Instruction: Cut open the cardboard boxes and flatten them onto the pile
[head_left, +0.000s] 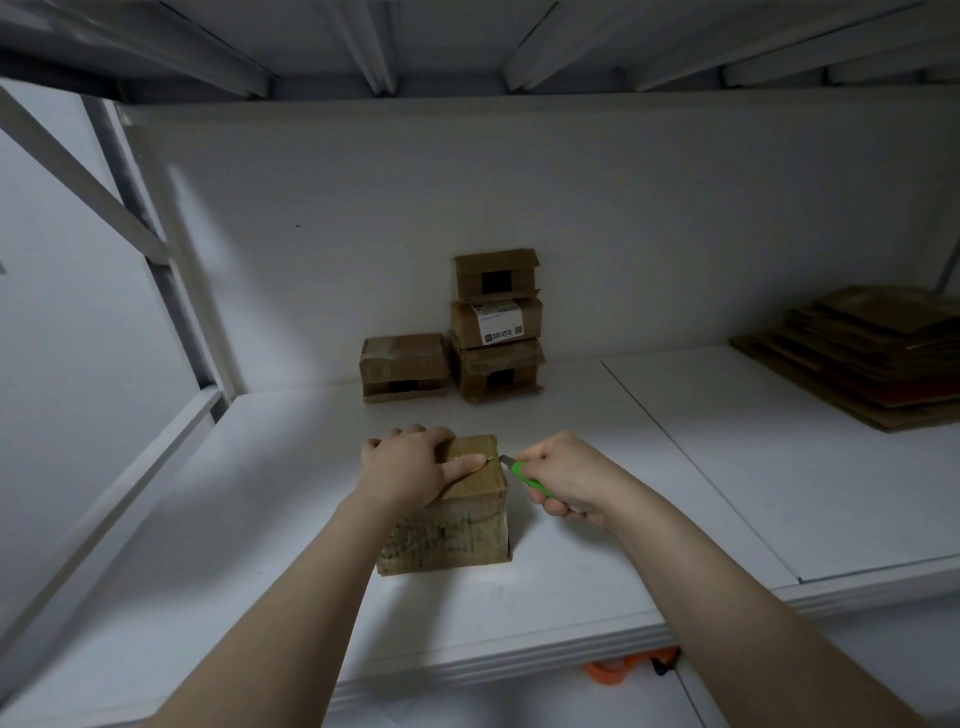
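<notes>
A small taped cardboard box (457, 530) stands on the white shelf (270, 519) right in front of me. My left hand (410, 467) lies over its top, fingers curled over the far left edge and thumb stretched along the tape. My right hand (566, 478) grips a green box cutter (524, 475), whose blade tip meets the top right edge of the box. Against the back wall stand a stack of three small boxes (496, 322) and one single box (404, 366) to its left. The pile of flattened cardboard (862, 353) lies at the far right.
A white back wall closes the shelf, and a metal frame post (166, 270) runs up at the left. The underside of an upper shelf hangs overhead. Below the front edge something orange (623, 667) shows. A seam (696, 467) divides the shelf boards.
</notes>
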